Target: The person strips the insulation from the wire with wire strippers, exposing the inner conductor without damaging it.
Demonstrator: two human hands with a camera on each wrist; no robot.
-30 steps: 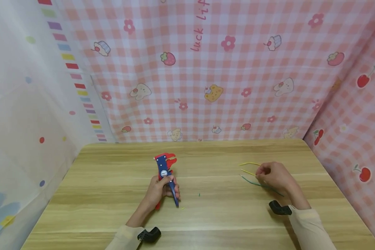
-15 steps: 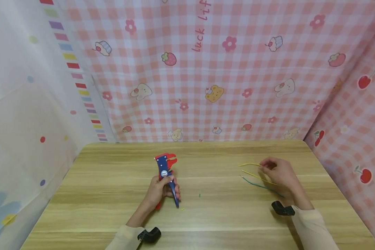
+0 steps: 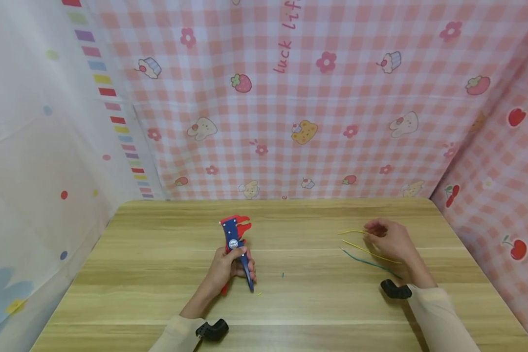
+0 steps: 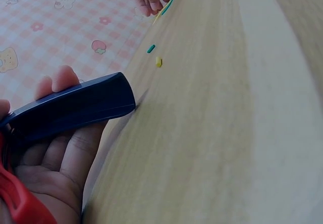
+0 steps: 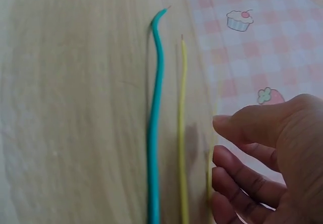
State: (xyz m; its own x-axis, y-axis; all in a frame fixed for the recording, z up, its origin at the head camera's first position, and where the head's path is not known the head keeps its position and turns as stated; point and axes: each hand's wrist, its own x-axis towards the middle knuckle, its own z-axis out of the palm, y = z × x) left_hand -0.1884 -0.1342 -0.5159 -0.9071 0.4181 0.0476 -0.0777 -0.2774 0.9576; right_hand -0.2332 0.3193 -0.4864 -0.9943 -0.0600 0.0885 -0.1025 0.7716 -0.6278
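My left hand (image 3: pixel 231 266) grips a wire stripper (image 3: pixel 234 233) with a blue and red body and red jaws. Its dark blue handle (image 4: pixel 75 103) crosses the fingers in the left wrist view. Over at the right of the table, my right hand (image 3: pixel 389 238) has thumb and fingertips at the farthest yellow wire (image 3: pixel 351 231), seeming to pinch it; the index fingertip is hidden behind the thumb (image 5: pixel 247 123) in the right wrist view. Closer to me lie a second yellow wire (image 5: pixel 182 133) and a green wire (image 5: pixel 154 108), both with bare copper at the far tip.
Between the hands, a green insulation scrap (image 3: pixel 283 275) and a yellow scrap (image 3: pixel 259 294) lie on the wooden table (image 3: pixel 308 313). A pink checked curtain (image 3: pixel 268 107) hangs along the back edge, with more cloth at both sides.
My right hand has moved away from the middle yellow wire to the farthest one, uncovering more of the middle wire. The left hand and wire stripper have stayed nearly still.
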